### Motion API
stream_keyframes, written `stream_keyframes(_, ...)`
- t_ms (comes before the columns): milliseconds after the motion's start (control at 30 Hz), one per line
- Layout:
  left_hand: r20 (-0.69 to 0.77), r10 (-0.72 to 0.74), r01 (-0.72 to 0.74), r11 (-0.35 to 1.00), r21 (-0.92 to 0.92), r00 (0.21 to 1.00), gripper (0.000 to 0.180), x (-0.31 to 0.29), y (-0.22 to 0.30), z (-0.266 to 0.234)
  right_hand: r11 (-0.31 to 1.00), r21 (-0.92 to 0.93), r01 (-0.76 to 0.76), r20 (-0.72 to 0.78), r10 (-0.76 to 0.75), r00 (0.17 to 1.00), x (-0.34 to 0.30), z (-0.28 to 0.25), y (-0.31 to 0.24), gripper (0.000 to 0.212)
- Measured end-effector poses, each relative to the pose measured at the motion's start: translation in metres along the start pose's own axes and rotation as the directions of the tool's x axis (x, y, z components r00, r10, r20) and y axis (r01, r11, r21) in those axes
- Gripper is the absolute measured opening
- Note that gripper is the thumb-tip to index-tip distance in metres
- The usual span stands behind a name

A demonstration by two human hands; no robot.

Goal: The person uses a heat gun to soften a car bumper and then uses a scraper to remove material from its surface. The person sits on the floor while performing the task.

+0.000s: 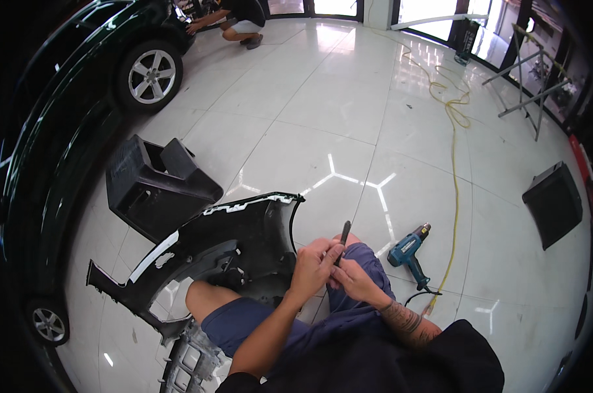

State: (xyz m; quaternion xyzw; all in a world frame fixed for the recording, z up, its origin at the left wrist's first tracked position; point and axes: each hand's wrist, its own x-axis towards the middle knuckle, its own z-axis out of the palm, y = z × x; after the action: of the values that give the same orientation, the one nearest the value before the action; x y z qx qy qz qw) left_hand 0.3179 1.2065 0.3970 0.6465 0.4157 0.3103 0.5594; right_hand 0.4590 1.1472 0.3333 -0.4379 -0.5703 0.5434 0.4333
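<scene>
A slim, dark, stick-like tool (346, 231) points up and away between my hands; its exact kind does not show. My left hand (311, 267) is closed, with the fingers and thumb pinching along the tool. Close against it, my right hand (353, 280) is also closed about the tool's lower part, which the fingers partly hide. Beside my left knee a large black car bumper cover (201, 245) lies with its hollow inner side up, white strips along its edge. My legs partly cover it.
A blue heat gun (409, 252) lies to my right, joined to a yellow extension cord (455, 190). Black plastic wheel ramps or stands (149, 196) sit at left, another black block (554, 204) at far right. A dark green car (67, 124) fills the left; a person (244, 19) crouches beyond.
</scene>
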Motion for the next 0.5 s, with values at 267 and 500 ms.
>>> stream_keyframes(267,-0.186,0.202,-0.196,0.979,0.05,0.962,0.019,0.02,-0.026,-0.028,0.83,0.557,0.009,-0.144,0.087,0.986,0.025,0.033,-0.02,0.021)
stream_keyframes(500,-0.001,0.11,-0.11,0.993,0.033,0.994,0.019,0.017,-0.028,-0.033,0.721,0.692,0.011,-0.1,0.081,0.992,0.019,0.036,0.004,0.028)
